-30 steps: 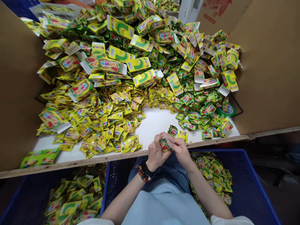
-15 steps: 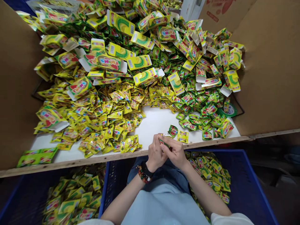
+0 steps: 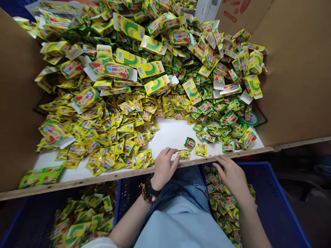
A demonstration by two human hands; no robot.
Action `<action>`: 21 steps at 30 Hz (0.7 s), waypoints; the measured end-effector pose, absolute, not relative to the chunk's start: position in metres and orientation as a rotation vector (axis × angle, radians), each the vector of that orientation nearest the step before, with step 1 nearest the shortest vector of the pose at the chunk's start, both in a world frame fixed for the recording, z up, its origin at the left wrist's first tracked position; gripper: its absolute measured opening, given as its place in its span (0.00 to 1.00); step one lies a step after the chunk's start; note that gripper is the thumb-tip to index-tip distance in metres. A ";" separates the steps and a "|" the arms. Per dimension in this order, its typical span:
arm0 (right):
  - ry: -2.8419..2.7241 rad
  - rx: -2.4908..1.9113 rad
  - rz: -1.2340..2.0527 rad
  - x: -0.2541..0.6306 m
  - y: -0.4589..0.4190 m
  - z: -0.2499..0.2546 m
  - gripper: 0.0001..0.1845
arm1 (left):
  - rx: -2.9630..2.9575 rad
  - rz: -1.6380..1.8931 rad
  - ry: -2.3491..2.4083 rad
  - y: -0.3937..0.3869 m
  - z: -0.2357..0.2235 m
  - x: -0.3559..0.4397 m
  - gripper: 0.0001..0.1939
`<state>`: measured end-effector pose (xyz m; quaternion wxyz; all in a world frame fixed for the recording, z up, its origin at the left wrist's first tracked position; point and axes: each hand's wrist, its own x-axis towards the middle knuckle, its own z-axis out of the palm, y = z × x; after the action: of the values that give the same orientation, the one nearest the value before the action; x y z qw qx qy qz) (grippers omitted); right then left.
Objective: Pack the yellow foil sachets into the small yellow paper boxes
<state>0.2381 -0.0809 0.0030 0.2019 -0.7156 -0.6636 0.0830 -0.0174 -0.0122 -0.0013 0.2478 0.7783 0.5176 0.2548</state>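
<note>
**Foil sachet by left hand**

Left hand half open, holding nothing, fingertips just beside the sachet, which lies just inside the wooden table edge. Right hand loosely curled, empty, just past that edge, above blue crate.

Head-worn view — forward, down onto the hands

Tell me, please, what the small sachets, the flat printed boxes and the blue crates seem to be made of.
The small sachet looks like metallised plastic film: glossy, with crinkled highlights. The flat box looks like thin printed paperboard, glossy outside; its white flaps show the plain board. The blue crate looks like moulded plastic, with a smooth rim and a perforated wall.
</note>
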 end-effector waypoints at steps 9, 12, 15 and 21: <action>-2.102 -2.111 0.399 0.204 -0.002 -0.013 0.28 | 2.243 0.335 1.404 0.054 0.001 0.043 0.12; -1.883 -2.058 0.500 0.215 -0.002 -0.009 0.12 | 2.119 0.386 1.330 0.074 -0.002 0.046 0.07; -1.366 -1.681 0.806 0.217 -0.005 -0.006 0.06 | 2.006 0.490 1.315 0.078 -0.002 0.039 0.05; -0.539 -1.064 1.340 0.171 -0.004 0.005 0.18 | 1.194 0.867 1.040 0.056 0.014 0.024 0.16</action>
<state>0.1715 -0.0042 0.0048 0.6239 -0.4636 -0.2346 0.5838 0.0243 0.0563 0.0139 0.6195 0.5190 0.4524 0.3771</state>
